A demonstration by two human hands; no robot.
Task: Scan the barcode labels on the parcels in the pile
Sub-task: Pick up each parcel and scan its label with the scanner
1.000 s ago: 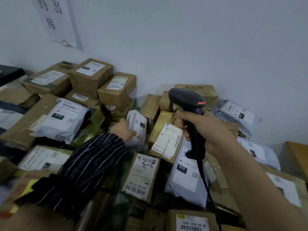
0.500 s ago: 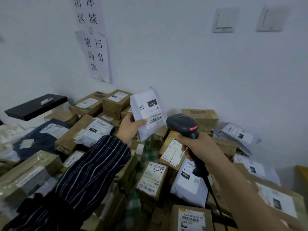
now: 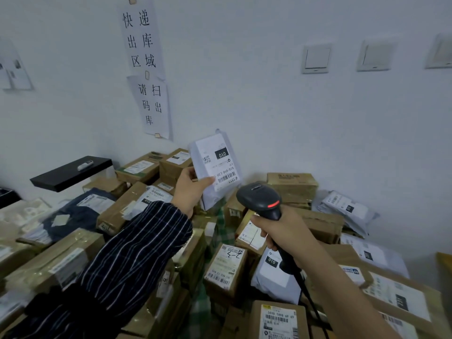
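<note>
My left hand holds a small white poly-bag parcel up above the pile, thumb across its lower left corner, with the label and barcode facing me. My right hand grips the handle of a black corded barcode scanner. The scanner's head, with a red mark on its side, sits just below and right of the parcel's barcode and points towards it. The pile of brown cartons and white mailer bags fills the surface below both hands.
A white wall with taped paper signs and three switches stands behind the pile. A black shelf juts out at the left. The scanner's cable trails down over the parcels at lower right.
My left hand has lifted the white parcel out of the pile and raised it in front of the wall. The scanner has stayed in my right hand and now points up at the label.
</note>
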